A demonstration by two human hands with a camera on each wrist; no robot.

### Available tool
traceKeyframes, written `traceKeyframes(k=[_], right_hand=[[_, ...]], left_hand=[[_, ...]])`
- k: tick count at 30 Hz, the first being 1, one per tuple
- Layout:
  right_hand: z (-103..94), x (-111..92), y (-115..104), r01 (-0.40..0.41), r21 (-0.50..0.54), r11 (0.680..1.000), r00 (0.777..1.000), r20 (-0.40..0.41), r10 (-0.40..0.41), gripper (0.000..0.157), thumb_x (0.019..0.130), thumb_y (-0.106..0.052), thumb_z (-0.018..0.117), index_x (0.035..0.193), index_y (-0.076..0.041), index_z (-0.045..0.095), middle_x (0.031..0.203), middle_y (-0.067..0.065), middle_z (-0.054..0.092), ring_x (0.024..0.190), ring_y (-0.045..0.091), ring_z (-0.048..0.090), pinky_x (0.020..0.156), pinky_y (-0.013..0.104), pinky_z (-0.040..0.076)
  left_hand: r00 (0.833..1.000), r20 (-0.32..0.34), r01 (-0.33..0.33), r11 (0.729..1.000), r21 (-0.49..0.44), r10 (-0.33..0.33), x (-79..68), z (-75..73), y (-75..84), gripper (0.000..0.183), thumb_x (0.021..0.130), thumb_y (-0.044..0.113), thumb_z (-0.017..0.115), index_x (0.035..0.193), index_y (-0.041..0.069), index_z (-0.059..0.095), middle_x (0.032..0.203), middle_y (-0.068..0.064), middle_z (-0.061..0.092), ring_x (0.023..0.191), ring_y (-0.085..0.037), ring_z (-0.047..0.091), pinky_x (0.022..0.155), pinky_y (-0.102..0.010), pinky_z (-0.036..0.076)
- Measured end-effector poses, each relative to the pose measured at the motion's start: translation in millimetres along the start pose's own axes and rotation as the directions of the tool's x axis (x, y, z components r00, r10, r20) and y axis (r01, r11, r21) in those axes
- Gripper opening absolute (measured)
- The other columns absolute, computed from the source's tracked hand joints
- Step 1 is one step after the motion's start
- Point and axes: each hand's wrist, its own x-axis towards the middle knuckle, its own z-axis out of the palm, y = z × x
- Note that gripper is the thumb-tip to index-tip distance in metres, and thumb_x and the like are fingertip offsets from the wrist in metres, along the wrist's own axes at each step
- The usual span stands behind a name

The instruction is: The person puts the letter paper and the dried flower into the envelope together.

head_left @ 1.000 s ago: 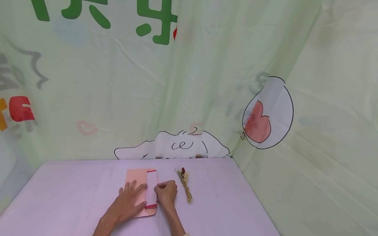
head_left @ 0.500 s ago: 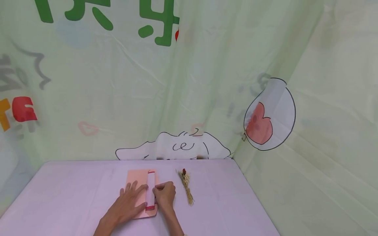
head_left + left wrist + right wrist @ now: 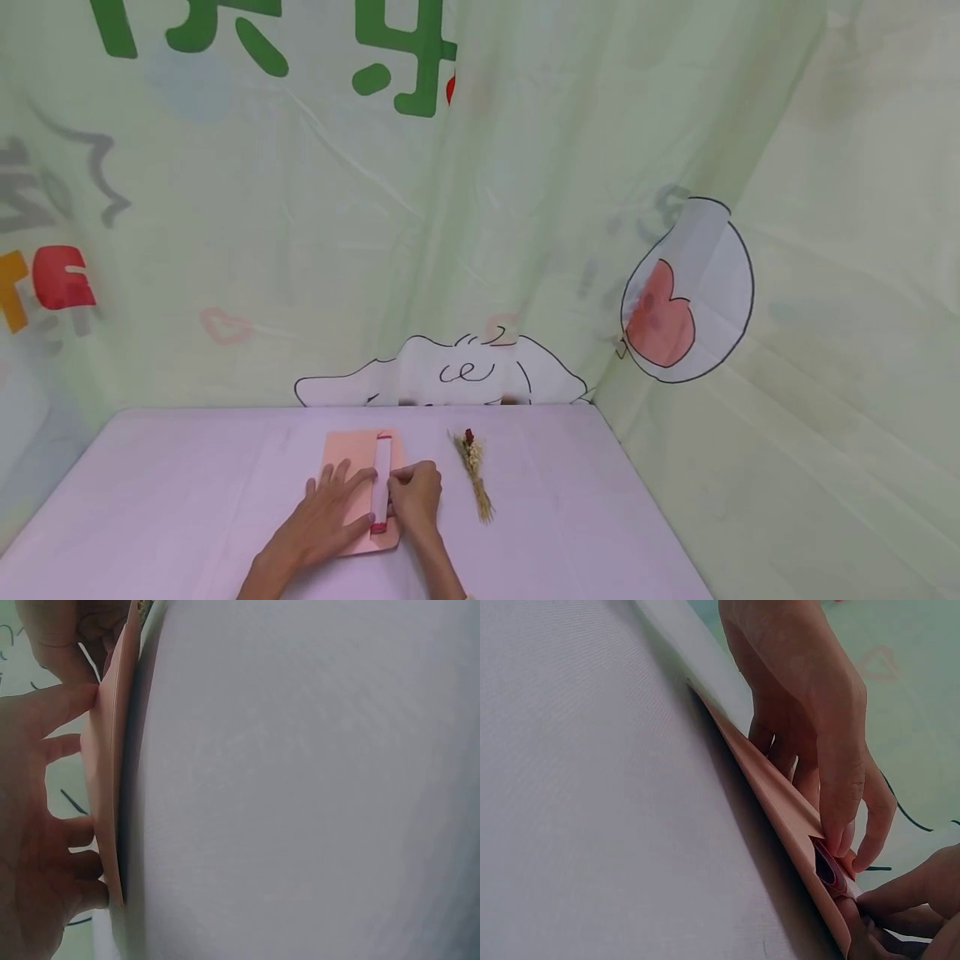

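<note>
A salmon-pink paper sheet or envelope (image 3: pixel 351 452) lies on the table in the head view. Along its right side runs a narrow pale paper strip (image 3: pixel 382 483) with red ends; in the right wrist view the strip's end (image 3: pixel 829 871) shows as a curled, layered loop. My left hand (image 3: pixel 321 515) spreads its fingers over the pink paper, index finger and thumb at the strip's left edge. At the strip's right edge my right hand (image 3: pixel 418 493) pinches it between thumb and curled fingers. The left wrist view has the pink paper (image 3: pixel 105 765) edge-on under my left fingertips.
Right of my right hand lies a small dried-flower bunch (image 3: pixel 474 475) with a red bloom. A pale lilac cloth covers the table (image 3: pixel 570 517). Printed curtains (image 3: pixel 300 208) hang behind it and along the right.
The pale strip has become narrower as its right edge shifts left, with my right hand moving slightly left along with it. My left hand stays in place on the pink paper.
</note>
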Motion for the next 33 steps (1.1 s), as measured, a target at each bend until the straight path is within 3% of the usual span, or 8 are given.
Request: traceKeyframes(k=[15, 21, 29, 33], right_hand=[[3.9, -3.6, -1.2, 0.052, 0.002, 0.999, 0.999, 0.007, -0.052, 0.005, 0.096, 0.004, 0.077, 0.093, 0.002, 0.081, 0.074, 0.005, 0.067, 0.056, 0.008, 0.063, 0.048, 0.018, 0.052], [7.9, -3.1, 1.9, 0.095, 0.021, 0.995, 0.995, 0.002, -0.095, 0.005, 0.093, 0.007, 0.078, 0.091, 0.005, 0.082, 0.069, 0.005, 0.068, 0.051, 0.008, 0.062, 0.046, 0.018, 0.052], [13.1, -1.4, 3.4, 0.091, 0.053, 0.994, 0.996, 0.007, -0.092, 0.006, 0.091, 0.008, 0.078, 0.089, 0.005, 0.082, 0.066, 0.003, 0.067, 0.046, 0.006, 0.060, 0.043, 0.019, 0.051], [14.1, -3.5, 0.4, 0.106, 0.066, 0.992, 0.994, 0.009, -0.107, 0.006, 0.090, 0.010, 0.078, 0.088, 0.006, 0.083, 0.064, 0.003, 0.069, 0.045, 0.004, 0.059, 0.042, 0.020, 0.052]], left_hand=[[1.000, -0.003, 0.007, 1.000, -0.006, -0.007, -0.3, 0.5, -0.5, 0.067, 0.102, 0.053, 0.066, 0.160, 0.021, 0.054, 0.169, -0.034, 0.042, 0.156, -0.063, 0.036, 0.122, -0.083, 0.028], [1.000, -0.011, 0.006, 1.000, -0.003, -0.006, -1.0, 0.9, -1.0, 0.068, 0.102, 0.053, 0.065, 0.160, 0.020, 0.054, 0.169, -0.034, 0.041, 0.156, -0.062, 0.037, 0.123, -0.083, 0.028], [1.000, -0.017, -0.004, 1.000, 0.008, 0.004, -2.1, -1.2, 1.4, 0.065, 0.102, 0.050, 0.066, 0.159, 0.019, 0.055, 0.169, -0.034, 0.042, 0.156, -0.062, 0.037, 0.123, -0.082, 0.029], [1.000, -0.009, 0.000, 1.000, -0.002, 0.000, -3.0, -2.0, 2.4, 0.068, 0.103, 0.056, 0.065, 0.160, 0.019, 0.055, 0.169, -0.035, 0.040, 0.157, -0.062, 0.035, 0.123, -0.082, 0.028]])
